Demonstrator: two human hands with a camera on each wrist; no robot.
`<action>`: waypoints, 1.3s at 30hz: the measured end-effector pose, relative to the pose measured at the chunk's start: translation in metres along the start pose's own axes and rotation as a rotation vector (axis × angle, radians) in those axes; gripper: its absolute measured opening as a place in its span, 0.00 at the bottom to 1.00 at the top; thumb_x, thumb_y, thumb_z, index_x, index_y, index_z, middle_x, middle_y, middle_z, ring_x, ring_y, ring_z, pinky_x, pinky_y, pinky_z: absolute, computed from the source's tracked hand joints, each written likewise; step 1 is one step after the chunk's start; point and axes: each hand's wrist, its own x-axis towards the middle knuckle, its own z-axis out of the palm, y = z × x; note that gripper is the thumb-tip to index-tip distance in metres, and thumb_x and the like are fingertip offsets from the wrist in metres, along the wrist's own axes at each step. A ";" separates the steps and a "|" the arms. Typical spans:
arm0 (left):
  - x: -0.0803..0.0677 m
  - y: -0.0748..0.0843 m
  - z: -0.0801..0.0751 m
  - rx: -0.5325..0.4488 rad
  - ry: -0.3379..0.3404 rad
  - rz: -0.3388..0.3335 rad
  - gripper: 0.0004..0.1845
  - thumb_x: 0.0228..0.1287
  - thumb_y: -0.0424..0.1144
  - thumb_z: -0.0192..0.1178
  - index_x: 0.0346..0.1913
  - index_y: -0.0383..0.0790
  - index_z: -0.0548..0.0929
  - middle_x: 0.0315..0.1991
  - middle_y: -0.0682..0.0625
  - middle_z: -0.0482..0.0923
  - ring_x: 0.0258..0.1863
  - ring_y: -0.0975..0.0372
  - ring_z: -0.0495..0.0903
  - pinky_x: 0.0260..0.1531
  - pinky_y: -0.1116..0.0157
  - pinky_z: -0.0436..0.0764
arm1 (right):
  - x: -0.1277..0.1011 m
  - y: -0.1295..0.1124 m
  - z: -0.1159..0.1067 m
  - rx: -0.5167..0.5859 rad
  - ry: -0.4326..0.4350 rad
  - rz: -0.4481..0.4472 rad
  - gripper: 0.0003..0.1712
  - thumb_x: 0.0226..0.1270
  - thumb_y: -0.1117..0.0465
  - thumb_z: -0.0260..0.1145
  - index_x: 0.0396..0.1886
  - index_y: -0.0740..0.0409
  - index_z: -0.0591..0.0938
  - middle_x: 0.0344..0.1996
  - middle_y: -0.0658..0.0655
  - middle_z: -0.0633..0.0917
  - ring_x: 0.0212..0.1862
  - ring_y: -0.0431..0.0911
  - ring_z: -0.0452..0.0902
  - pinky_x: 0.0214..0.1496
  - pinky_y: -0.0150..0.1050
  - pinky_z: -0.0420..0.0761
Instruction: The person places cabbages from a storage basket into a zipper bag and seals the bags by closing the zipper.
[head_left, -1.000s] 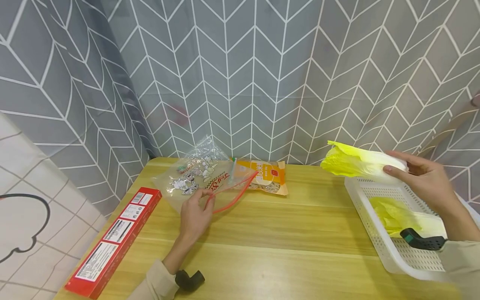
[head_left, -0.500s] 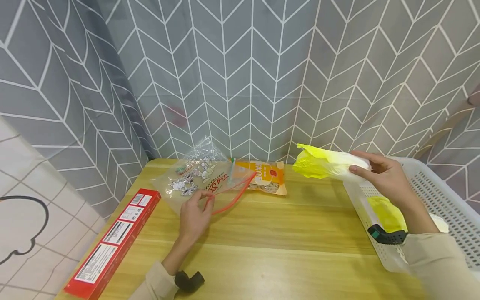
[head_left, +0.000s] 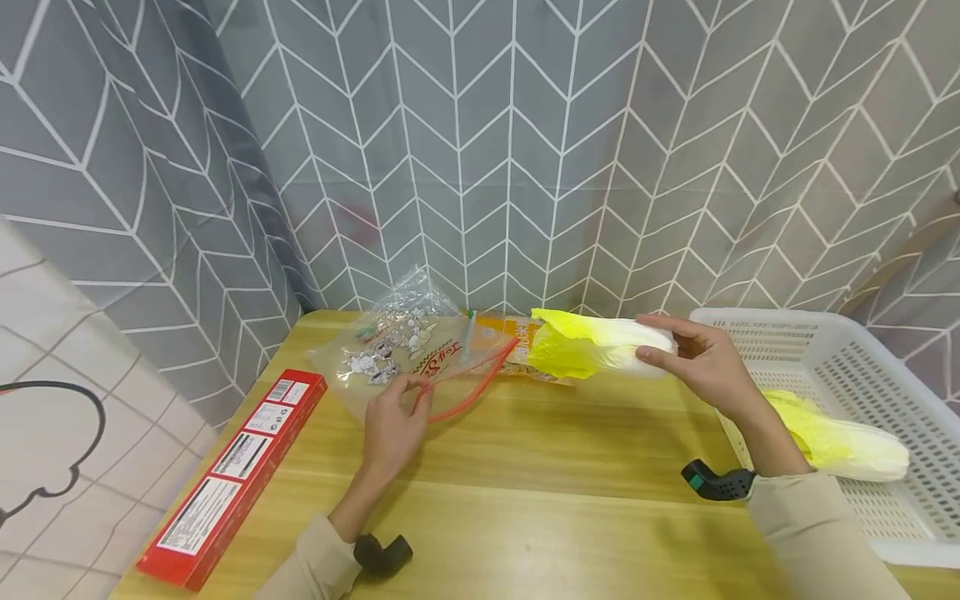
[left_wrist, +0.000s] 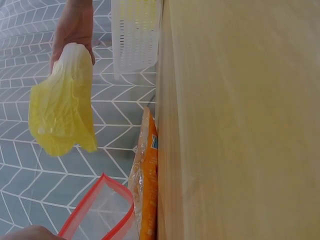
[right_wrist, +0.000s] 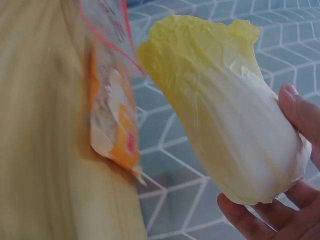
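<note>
My right hand point(head_left: 705, 363) grips a napa cabbage point(head_left: 600, 343) by its white base, held above the table with the yellow leafy end pointing left. In the right wrist view the thumb and fingers close round the base of the cabbage point(right_wrist: 225, 115). My left hand point(head_left: 397, 423) pinches the rim of a clear zip bag point(head_left: 405, 350) with printed cartoon figures. The red-edged mouth point(left_wrist: 117, 187) of the bag gapes toward the cabbage, whose leaves are near it. Behind the leaves, an orange food packet point(head_left: 487, 333) is partly covered.
A white perforated basket point(head_left: 795, 321) stands at the right, with another napa cabbage point(head_left: 855, 446) lying in it. Along the table's left side lies a long red box point(head_left: 232, 479). A grey patterned curtain point(head_left: 525, 167) hangs behind the wooden table point(head_left: 525, 533).
My right hand has carried the cabbage leftward from over the basket to in front of the orange packet. The left hand stays at the bag's rim.
</note>
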 end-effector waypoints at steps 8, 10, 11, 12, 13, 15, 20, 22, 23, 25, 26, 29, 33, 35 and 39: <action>0.001 0.000 0.000 -0.007 0.007 0.018 0.06 0.66 0.34 0.66 0.45 0.42 0.86 0.47 0.45 0.90 0.09 0.70 0.57 0.28 0.64 0.71 | -0.001 0.005 0.034 0.122 -0.054 -0.012 0.26 0.68 0.65 0.71 0.65 0.57 0.80 0.57 0.33 0.83 0.31 0.39 0.68 0.29 0.36 0.71; 0.001 -0.001 0.000 -0.008 0.015 0.031 0.07 0.65 0.34 0.67 0.44 0.41 0.86 0.46 0.45 0.90 0.10 0.70 0.60 0.30 0.63 0.74 | -0.002 0.006 0.041 0.163 -0.055 -0.025 0.26 0.67 0.66 0.71 0.65 0.58 0.81 0.57 0.33 0.84 0.30 0.38 0.68 0.29 0.35 0.72; 0.002 -0.002 0.000 -0.009 0.020 0.038 0.07 0.64 0.33 0.67 0.44 0.41 0.87 0.46 0.45 0.90 0.12 0.69 0.64 0.33 0.61 0.78 | -0.002 0.006 0.044 0.184 -0.064 -0.032 0.26 0.67 0.67 0.70 0.65 0.58 0.81 0.56 0.34 0.84 0.30 0.39 0.69 0.29 0.36 0.72; 0.002 -0.002 0.001 -0.013 0.025 0.044 0.07 0.64 0.33 0.68 0.44 0.40 0.87 0.46 0.44 0.90 0.13 0.66 0.68 0.37 0.59 0.81 | -0.002 0.006 0.048 0.208 -0.073 -0.036 0.26 0.67 0.68 0.70 0.65 0.60 0.80 0.55 0.35 0.85 0.29 0.39 0.69 0.29 0.36 0.72; 0.002 -0.003 0.001 -0.013 0.031 0.049 0.07 0.63 0.33 0.68 0.43 0.40 0.87 0.45 0.44 0.90 0.17 0.64 0.75 0.42 0.56 0.83 | -0.003 0.006 0.051 0.222 -0.085 -0.035 0.26 0.67 0.68 0.70 0.65 0.60 0.80 0.56 0.35 0.85 0.30 0.39 0.69 0.29 0.37 0.72; 0.003 -0.004 0.002 -0.012 0.042 0.055 0.06 0.63 0.34 0.69 0.43 0.40 0.87 0.44 0.44 0.90 0.30 0.57 0.85 0.53 0.50 0.84 | -0.003 0.005 0.059 0.241 -0.101 -0.033 0.25 0.68 0.67 0.69 0.65 0.59 0.80 0.56 0.37 0.85 0.30 0.40 0.70 0.29 0.37 0.73; 0.004 -0.005 0.002 -0.023 0.049 0.058 0.06 0.63 0.35 0.70 0.42 0.39 0.87 0.42 0.44 0.91 0.49 0.48 0.88 0.62 0.44 0.80 | -0.004 0.008 0.080 0.331 -0.148 -0.026 0.25 0.67 0.68 0.70 0.64 0.57 0.81 0.60 0.42 0.84 0.41 0.38 0.79 0.34 0.33 0.79; 0.005 -0.004 0.001 -0.027 0.052 0.058 0.06 0.63 0.35 0.70 0.42 0.39 0.87 0.42 0.43 0.91 0.50 0.47 0.88 0.62 0.43 0.79 | -0.004 0.010 0.089 0.391 -0.166 -0.029 0.25 0.67 0.69 0.70 0.64 0.58 0.81 0.61 0.45 0.84 0.45 0.38 0.81 0.38 0.32 0.82; 0.005 -0.004 0.001 -0.027 0.051 0.057 0.06 0.63 0.35 0.70 0.42 0.39 0.87 0.42 0.43 0.91 0.50 0.47 0.88 0.62 0.43 0.79 | -0.004 0.010 0.094 0.418 -0.172 -0.031 0.25 0.66 0.70 0.70 0.64 0.59 0.82 0.61 0.47 0.84 0.46 0.39 0.82 0.39 0.31 0.83; 0.005 -0.004 0.000 -0.026 0.053 0.056 0.06 0.63 0.34 0.70 0.42 0.38 0.87 0.41 0.44 0.91 0.52 0.46 0.87 0.61 0.43 0.80 | -0.004 0.011 0.102 0.460 -0.180 -0.031 0.25 0.66 0.70 0.70 0.63 0.59 0.82 0.61 0.48 0.84 0.46 0.39 0.82 0.39 0.31 0.84; 0.005 -0.003 0.000 -0.030 0.052 0.054 0.06 0.63 0.34 0.70 0.42 0.38 0.86 0.41 0.44 0.91 0.52 0.47 0.88 0.61 0.44 0.80 | -0.005 0.012 0.106 0.477 -0.184 -0.031 0.25 0.66 0.70 0.70 0.63 0.60 0.82 0.61 0.49 0.84 0.48 0.39 0.82 0.40 0.31 0.84; 0.005 -0.003 0.000 -0.043 0.052 0.043 0.06 0.63 0.33 0.70 0.42 0.38 0.86 0.41 0.44 0.91 0.49 0.48 0.88 0.59 0.45 0.82 | -0.005 0.013 0.117 0.502 -0.176 -0.024 0.26 0.66 0.70 0.70 0.64 0.62 0.81 0.61 0.48 0.84 0.48 0.38 0.80 0.39 0.29 0.82; 0.005 -0.002 0.000 -0.065 0.046 0.019 0.06 0.63 0.33 0.70 0.42 0.38 0.86 0.41 0.44 0.91 0.46 0.50 0.89 0.58 0.47 0.82 | -0.006 0.018 0.128 0.545 -0.158 -0.007 0.28 0.65 0.70 0.71 0.65 0.64 0.79 0.60 0.45 0.84 0.49 0.38 0.79 0.40 0.28 0.83; 0.005 -0.002 0.000 -0.077 0.041 0.010 0.06 0.64 0.33 0.69 0.43 0.38 0.86 0.41 0.44 0.90 0.46 0.50 0.89 0.58 0.47 0.82 | -0.007 0.021 0.133 0.580 -0.147 -0.003 0.28 0.65 0.71 0.71 0.65 0.64 0.79 0.61 0.46 0.84 0.50 0.39 0.80 0.42 0.29 0.85; 0.005 -0.002 -0.001 -0.092 0.042 0.000 0.06 0.64 0.33 0.69 0.42 0.38 0.86 0.41 0.44 0.90 0.46 0.51 0.88 0.59 0.47 0.82 | -0.009 0.029 0.141 0.633 -0.142 -0.021 0.27 0.63 0.73 0.71 0.63 0.66 0.80 0.63 0.48 0.83 0.62 0.37 0.79 0.48 0.30 0.86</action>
